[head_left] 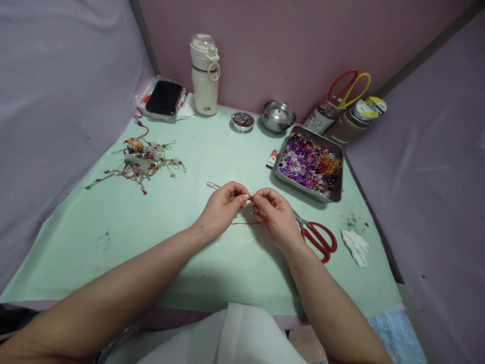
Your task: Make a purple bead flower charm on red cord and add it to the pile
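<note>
Over the middle of the table, my left hand (228, 206) and my right hand (276, 215) meet fingertip to fingertip. Both pinch a thin red cord (244, 223). One end of it forms a small loop beyond my left hand, and another stretch runs under the hands. The spot where the fingertips meet is mostly covered, so any knot there is hidden. Red-handled scissors (321, 240) lie beside my right wrist, their blades partly behind it.
A metal tray (303, 189) of mixed beads sits to the right, near a small lighter (272, 158). Beaded strings (142, 161) lie at left. Behind stand a white bottle (205, 83), a thread spool (243, 121), a steel bowl (278, 119) and jars (348, 126). Crumpled tissue (355, 247) lies right.
</note>
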